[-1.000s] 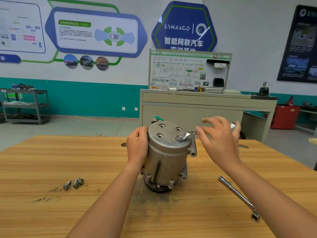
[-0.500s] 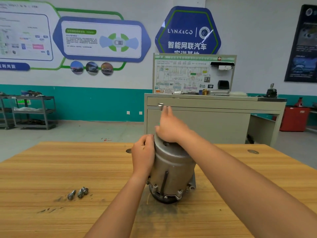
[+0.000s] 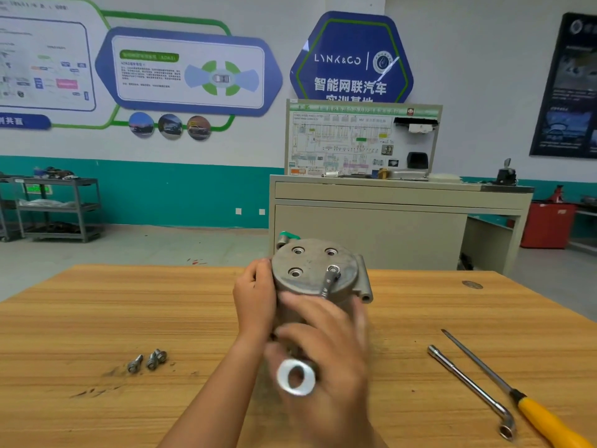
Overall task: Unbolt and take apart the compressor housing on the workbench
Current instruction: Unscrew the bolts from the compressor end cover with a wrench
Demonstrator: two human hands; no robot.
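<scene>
A grey metal compressor housing (image 3: 311,261) stands upright in the middle of the wooden workbench (image 3: 97,318). Its round top has several bolt holes, and one bolt (image 3: 332,270) sits at the front right. A ring wrench (image 3: 328,284) is seated on that bolt, its handle pointing toward me and its near ring end (image 3: 295,376) blurred. My left hand (image 3: 255,295) grips the housing's left side. My right hand (image 3: 326,344) grips the wrench handle in front of the housing.
Three removed bolts (image 3: 147,361) lie on the bench at the left. An L-shaped socket wrench (image 3: 471,388) and a yellow-handled screwdriver (image 3: 523,400) lie at the right. A beige cabinet (image 3: 387,221) stands behind the bench.
My right hand swung the wrench around the bolt, from the right side over the far top to the near side facing me. The left hand kept its hold on the housing.
</scene>
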